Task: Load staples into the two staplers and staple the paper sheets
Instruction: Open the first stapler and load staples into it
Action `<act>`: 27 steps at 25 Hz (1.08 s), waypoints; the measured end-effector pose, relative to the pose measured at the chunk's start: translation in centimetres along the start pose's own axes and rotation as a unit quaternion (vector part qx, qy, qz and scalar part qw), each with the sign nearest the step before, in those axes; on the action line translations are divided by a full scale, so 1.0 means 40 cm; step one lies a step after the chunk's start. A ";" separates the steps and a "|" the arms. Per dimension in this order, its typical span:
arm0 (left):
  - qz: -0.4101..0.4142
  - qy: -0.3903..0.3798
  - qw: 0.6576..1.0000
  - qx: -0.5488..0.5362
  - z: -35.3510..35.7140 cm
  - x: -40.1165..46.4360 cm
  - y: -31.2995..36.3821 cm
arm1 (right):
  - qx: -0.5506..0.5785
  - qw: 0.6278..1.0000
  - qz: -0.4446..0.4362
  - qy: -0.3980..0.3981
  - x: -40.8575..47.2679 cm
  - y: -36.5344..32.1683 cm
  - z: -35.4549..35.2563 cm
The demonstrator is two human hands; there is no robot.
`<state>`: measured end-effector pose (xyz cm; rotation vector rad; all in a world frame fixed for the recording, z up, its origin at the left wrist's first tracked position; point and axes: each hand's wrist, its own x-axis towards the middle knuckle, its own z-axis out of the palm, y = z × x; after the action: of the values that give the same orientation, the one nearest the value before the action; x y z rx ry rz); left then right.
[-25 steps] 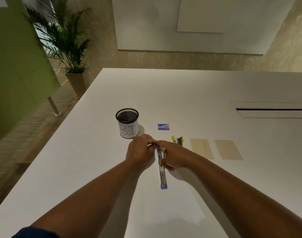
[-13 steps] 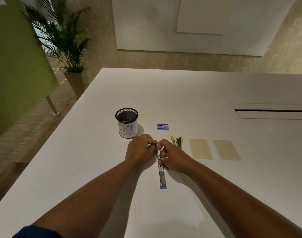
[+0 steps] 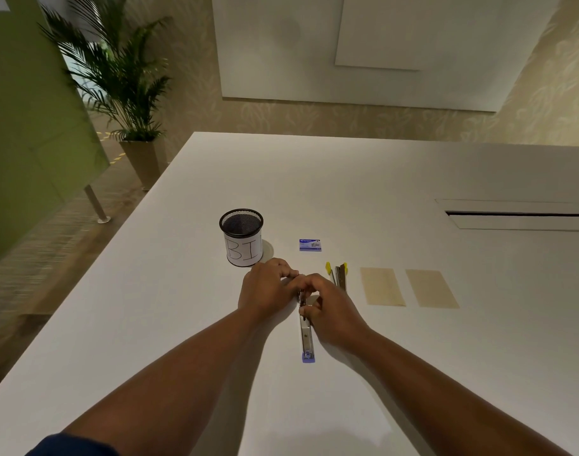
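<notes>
**Right hand creeps down the opened stapler**

Sliding a little nearer along the opened purple stapler (image 3: 305, 327), the right hand (image 3: 331, 307) now lies over the magazine's middle, its thumb and curled fingers pinching the metal channel; a second ago it sat closer to the far end. Across from it the left hand (image 3: 265, 289) has scarcely shifted, fingers curled at the stapler's far tip, where they look to be gripping it or a staple strip, though what lies between the fingertips is too small to tell. Folded out flat, the stapler lies on the bench (image 3: 380, 192) pointing toward the person, purple end nearest.

My reading is that staples are being seated in this first magazine, so loading is in hand but not finished.

Just right of the hands lies the yellow stapler (image 3: 338, 275), also opened and untouched. The staple box (image 3: 310, 245) sits beyond it, with two tan paper sheets (image 3: 382, 286) farther right, unstapled. A mesh cup (image 3: 241, 236) lettered "BI" stands near the left hand.
</notes>
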<state>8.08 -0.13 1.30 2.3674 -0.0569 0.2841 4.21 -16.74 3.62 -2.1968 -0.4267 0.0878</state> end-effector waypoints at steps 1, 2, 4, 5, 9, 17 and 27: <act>-0.001 0.000 1.000 0.000 0.000 0.000 0.000 | 0.002 1.000 0.001 0.003 0.001 0.000 0.000; -0.001 0.001 1.000 -0.001 -0.001 0.001 0.000 | 0.005 1.000 0.000 0.005 0.002 0.000 0.000; 0.002 0.005 1.000 0.003 0.000 0.000 0.000 | 0.014 1.000 -0.007 0.004 0.004 0.001 -0.004; 0.006 0.007 1.000 0.009 0.001 -0.001 0.001 | 0.018 1.000 -0.007 0.001 0.006 0.001 -0.009; 0.007 0.032 0.999 0.024 0.006 -0.003 -0.002 | 0.013 0.999 -0.035 -0.001 0.019 -0.005 -0.030; -0.031 0.048 0.996 -0.066 0.015 0.030 -0.012 | -0.071 0.990 0.025 0.122 0.162 0.029 -0.137; -0.037 -0.010 0.996 -0.086 0.046 0.221 0.048 | 0.074 0.981 0.177 0.026 0.348 0.149 -0.179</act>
<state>16.80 -2.43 3.26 2.1958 -0.0042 0.2104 20.39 -20.88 4.58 -2.1006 0.0063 0.2461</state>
